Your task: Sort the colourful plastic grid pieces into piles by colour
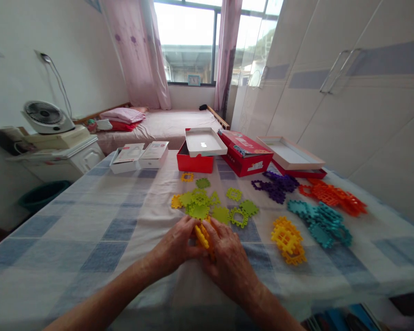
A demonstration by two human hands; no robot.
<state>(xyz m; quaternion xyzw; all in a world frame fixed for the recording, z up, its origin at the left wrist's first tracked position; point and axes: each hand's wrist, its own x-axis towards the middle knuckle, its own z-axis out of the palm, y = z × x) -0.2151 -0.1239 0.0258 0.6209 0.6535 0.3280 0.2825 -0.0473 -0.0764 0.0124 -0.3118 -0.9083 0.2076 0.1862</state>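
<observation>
Several yellow interlocking plastic pieces [202, 236] stand on edge in a small stack between my two hands. My left hand [179, 243] is closed around their left side, thumb toward me. From the right, my right hand [226, 257] presses against the same stack with its fingers bent over the top. Just beyond my fingertips lies a loose heap of green interlocking pieces [197, 202], with a yellow piece [176, 201] at its left edge and another yellow piece [187, 177] farther back. A separate pile of yellow pieces [288, 240] rests to the right of my right hand.
Teal pieces [320, 220], orange pieces [334, 196] and purple pieces [276, 186] lie in piles on the right. Along the far edge stand a red box [195, 163] with a white lid tilted on it, another red box [246, 154], a shallow tray [291, 154] and white boxes [154, 155].
</observation>
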